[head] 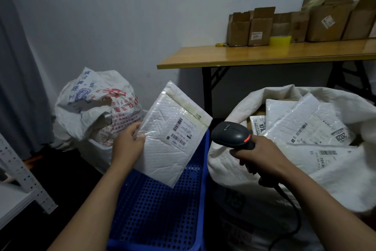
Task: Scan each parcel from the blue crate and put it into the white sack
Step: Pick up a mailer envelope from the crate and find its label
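My left hand grips the left edge of a white padded parcel, its barcode label facing up, above the blue crate. The perforated floor of the crate shows bare. My right hand grips the handle of a black barcode scanner, whose head points left toward the parcel and shows a red light. The white sack stands open on the right, holding several white labelled parcels.
A printed woven sack bulges behind the crate on the left. A wooden folding table at the back right carries cardboard boxes and yellow tape. A grey metal shelf upright stands at the far left. The scanner cable hangs down.
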